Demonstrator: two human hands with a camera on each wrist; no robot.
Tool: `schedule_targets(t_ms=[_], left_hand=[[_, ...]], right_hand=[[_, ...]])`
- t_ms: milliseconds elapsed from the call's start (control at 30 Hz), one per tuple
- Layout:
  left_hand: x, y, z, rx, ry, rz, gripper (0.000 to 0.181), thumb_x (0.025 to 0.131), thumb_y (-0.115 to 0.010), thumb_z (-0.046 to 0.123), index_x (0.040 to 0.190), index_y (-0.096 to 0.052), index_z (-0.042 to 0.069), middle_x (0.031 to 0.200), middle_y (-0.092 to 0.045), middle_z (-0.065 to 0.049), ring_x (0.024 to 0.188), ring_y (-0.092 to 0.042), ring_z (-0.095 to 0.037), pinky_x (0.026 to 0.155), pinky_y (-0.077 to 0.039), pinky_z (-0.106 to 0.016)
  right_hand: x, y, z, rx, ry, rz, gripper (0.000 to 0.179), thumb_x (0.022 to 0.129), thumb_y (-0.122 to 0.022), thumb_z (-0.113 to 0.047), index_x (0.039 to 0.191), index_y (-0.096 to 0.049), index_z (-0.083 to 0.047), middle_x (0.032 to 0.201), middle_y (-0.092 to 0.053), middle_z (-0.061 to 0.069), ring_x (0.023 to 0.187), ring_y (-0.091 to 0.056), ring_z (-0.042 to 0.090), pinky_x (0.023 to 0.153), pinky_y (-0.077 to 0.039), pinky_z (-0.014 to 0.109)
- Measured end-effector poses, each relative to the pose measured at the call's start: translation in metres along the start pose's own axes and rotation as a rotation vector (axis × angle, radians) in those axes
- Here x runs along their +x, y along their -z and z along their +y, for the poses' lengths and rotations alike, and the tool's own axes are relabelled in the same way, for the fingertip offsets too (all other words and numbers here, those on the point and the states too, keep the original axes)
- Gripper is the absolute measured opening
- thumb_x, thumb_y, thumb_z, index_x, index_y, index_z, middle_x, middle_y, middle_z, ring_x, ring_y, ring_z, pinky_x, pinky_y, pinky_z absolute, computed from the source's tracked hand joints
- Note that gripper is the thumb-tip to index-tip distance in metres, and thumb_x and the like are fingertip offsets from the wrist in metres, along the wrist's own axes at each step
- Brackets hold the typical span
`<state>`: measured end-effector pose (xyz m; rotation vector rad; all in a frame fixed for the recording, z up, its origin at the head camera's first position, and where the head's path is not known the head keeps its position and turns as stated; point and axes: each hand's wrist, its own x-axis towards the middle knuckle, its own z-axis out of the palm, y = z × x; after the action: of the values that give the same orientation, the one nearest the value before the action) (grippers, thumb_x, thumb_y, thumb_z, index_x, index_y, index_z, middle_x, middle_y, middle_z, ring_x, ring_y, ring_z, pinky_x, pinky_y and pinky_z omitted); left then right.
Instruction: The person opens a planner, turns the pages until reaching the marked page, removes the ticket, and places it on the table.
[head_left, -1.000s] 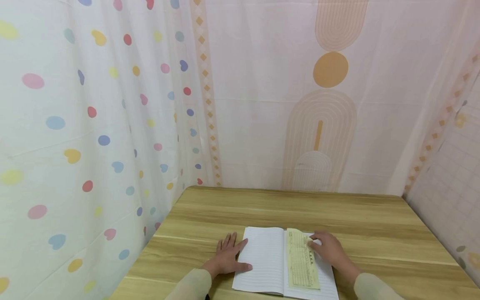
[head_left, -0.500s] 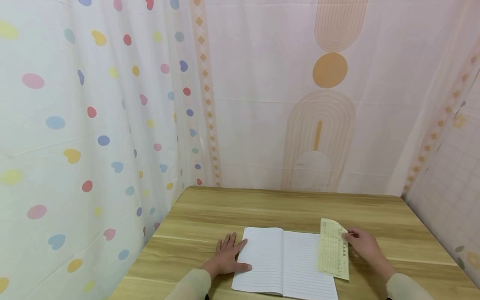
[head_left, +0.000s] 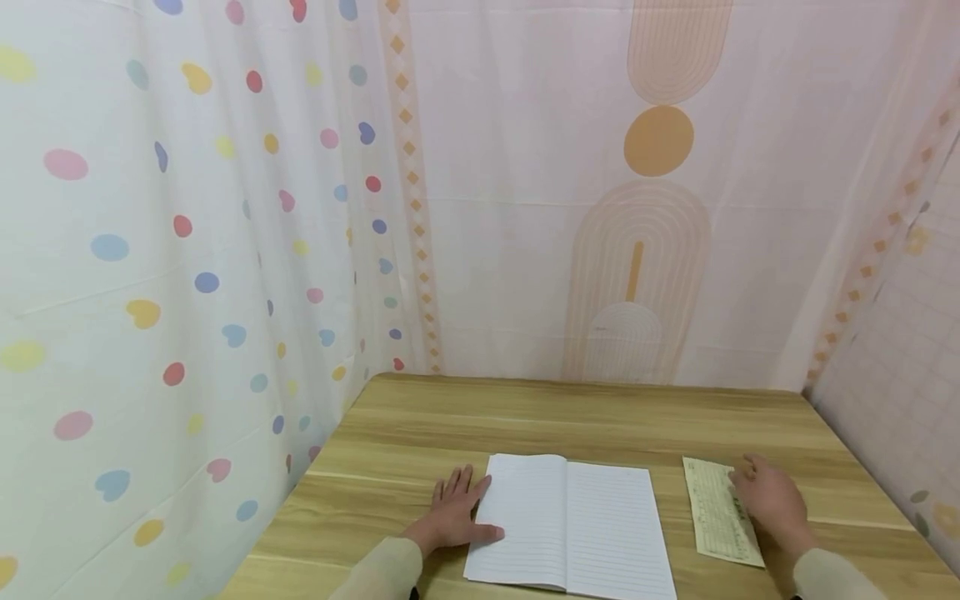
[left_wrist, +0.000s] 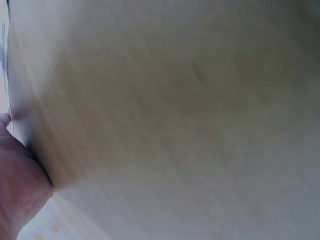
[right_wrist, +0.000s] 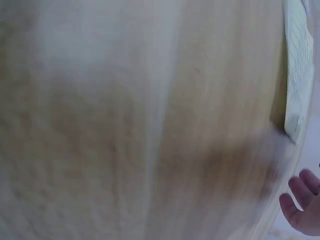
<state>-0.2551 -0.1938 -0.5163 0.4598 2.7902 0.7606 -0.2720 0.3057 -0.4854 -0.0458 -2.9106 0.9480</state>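
An open lined notebook [head_left: 615, 517] lies on the wooden table. My left hand [head_left: 453, 517] rests spread at its left edge, thumb over the left page and fingers reaching onto the table. To the right of the notebook lies a yellow printed paper slip [head_left: 716, 508], slightly tilted. My right hand [head_left: 772, 496] is over the slip's right edge in the head view, fingers loosely bent. In the right wrist view, a gap shows between the fingers [right_wrist: 300, 192] and the slip [right_wrist: 299, 75]. The left wrist view shows mostly blurred tabletop, with part of the left hand [left_wrist: 22, 185] at its edge.
The wooden table [head_left: 570, 417] ends at a hanging cloth [head_left: 510, 250] behind. A dotted curtain [head_left: 225, 250] hangs along the left side, and a pale patterned cloth [head_left: 907, 375] along the right.
My right hand has carried the yellow slip off the notebook's right page and onto the table to the right, then let it go. My left hand stays put.
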Motion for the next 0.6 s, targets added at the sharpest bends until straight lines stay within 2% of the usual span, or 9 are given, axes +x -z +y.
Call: schedule_targets(t_ms=[100, 233, 367, 500, 600], left_hand=[[0.001, 0.000, -0.001, -0.040, 0.001, 0.025, 0.097, 0.086, -0.066, 0.062, 0.156, -0.029, 0.005, 0.160, -0.010, -0.030, 0.148, -0.003, -0.047, 0.112, 0.003, -0.066], [-0.001, 0.002, 0.003, -0.099, -0.011, 0.107, 0.091, 0.089, -0.066, 0.055, 0.153, -0.032, 0.002, 0.158, -0.019, -0.031, 0.146, -0.010, -0.050, 0.112, -0.001, -0.068], [-0.002, 0.002, 0.011, -0.208, -0.032, 0.196, 0.080, 0.092, -0.068, 0.045, 0.152, -0.036, 0.001, 0.154, -0.031, -0.029, 0.142, -0.020, -0.051, 0.110, -0.009, -0.069], [0.000, 0.001, 0.019, -0.387, -0.052, 0.225, 0.072, 0.095, -0.068, 0.033, 0.152, -0.036, 0.001, 0.152, -0.037, -0.026, 0.140, -0.026, -0.049, 0.110, -0.019, -0.067], [0.001, 0.001, 0.021, -0.495, -0.031, 0.216, 0.071, 0.095, -0.068, 0.027, 0.152, -0.034, 0.001, 0.147, -0.041, -0.027, 0.137, -0.034, -0.046, 0.108, -0.028, -0.064]], right_hand=[[-0.002, -0.012, -0.009, -0.041, 0.102, 0.015, 0.058, 0.102, -0.052, -0.024, 0.137, -0.038, 0.021, 0.132, -0.042, 0.045, 0.120, -0.041, 0.062, 0.094, -0.038, 0.069], [-0.008, -0.034, -0.027, -0.076, 0.294, 0.014, 0.059, 0.099, -0.060, -0.027, 0.136, -0.045, 0.015, 0.135, -0.040, 0.045, 0.122, -0.041, 0.062, 0.094, -0.038, 0.071], [-0.015, -0.053, -0.045, -0.108, 0.465, -0.053, 0.070, 0.095, -0.066, -0.039, 0.141, -0.045, 0.010, 0.141, -0.040, 0.040, 0.126, -0.040, 0.059, 0.098, -0.037, 0.069], [-0.021, -0.065, -0.060, -0.162, 0.534, -0.155, 0.084, 0.089, -0.068, -0.053, 0.143, -0.046, 0.007, 0.145, -0.039, 0.037, 0.131, -0.039, 0.056, 0.102, -0.034, 0.066], [-0.024, -0.069, -0.067, -0.174, 0.525, -0.225, 0.088, 0.085, -0.070, -0.056, 0.142, -0.047, 0.006, 0.146, -0.037, 0.037, 0.132, -0.038, 0.054, 0.104, -0.034, 0.064]])
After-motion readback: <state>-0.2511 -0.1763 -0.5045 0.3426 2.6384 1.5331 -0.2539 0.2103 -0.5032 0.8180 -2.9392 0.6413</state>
